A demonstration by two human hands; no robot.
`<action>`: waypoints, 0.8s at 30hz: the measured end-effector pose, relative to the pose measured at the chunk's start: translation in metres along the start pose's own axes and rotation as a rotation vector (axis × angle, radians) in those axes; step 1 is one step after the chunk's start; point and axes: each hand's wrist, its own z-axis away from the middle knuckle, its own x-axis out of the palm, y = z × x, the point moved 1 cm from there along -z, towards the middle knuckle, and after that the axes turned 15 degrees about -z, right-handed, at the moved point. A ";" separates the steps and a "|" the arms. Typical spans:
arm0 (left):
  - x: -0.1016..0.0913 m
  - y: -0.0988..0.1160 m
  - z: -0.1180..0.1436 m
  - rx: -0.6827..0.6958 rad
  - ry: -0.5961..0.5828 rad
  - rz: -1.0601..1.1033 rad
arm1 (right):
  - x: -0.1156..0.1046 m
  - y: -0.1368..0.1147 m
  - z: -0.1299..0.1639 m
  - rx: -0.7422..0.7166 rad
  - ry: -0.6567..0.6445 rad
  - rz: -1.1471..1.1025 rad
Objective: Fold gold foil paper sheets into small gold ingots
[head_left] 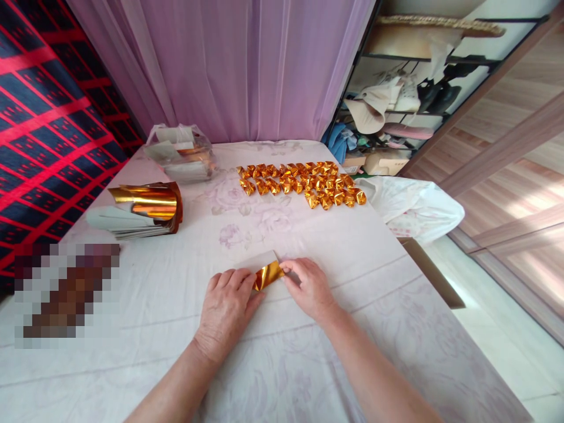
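Observation:
A sheet of gold foil paper (267, 274), white on its back, lies on the cloth-covered table (308, 364) in front of me. Both hands pinch it. My left hand (227, 308) presses on its left part, fingers bent over the fold. My right hand (308, 288) grips its right end between thumb and fingers. A gold flap shows between the two hands, with a white corner sticking up behind it.
Several folded gold paper ingots (302, 182) lie in rows at the far middle. A curled stack of gold foil sheets (143, 211) sits at the left, a clear plastic bag (180, 153) behind it. A white bag (412, 205) hangs off the right edge. Purple curtain and shelves stand behind.

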 end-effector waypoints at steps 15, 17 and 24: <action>0.005 -0.011 0.003 0.067 0.046 -0.080 | -0.001 -0.018 -0.003 -0.245 -0.034 0.237; 0.004 -0.013 0.003 0.085 0.041 -0.095 | 0.001 -0.017 -0.004 -0.265 -0.039 0.266; 0.003 -0.012 0.010 0.116 0.010 -0.125 | 0.008 -0.018 -0.003 -0.308 -0.125 0.300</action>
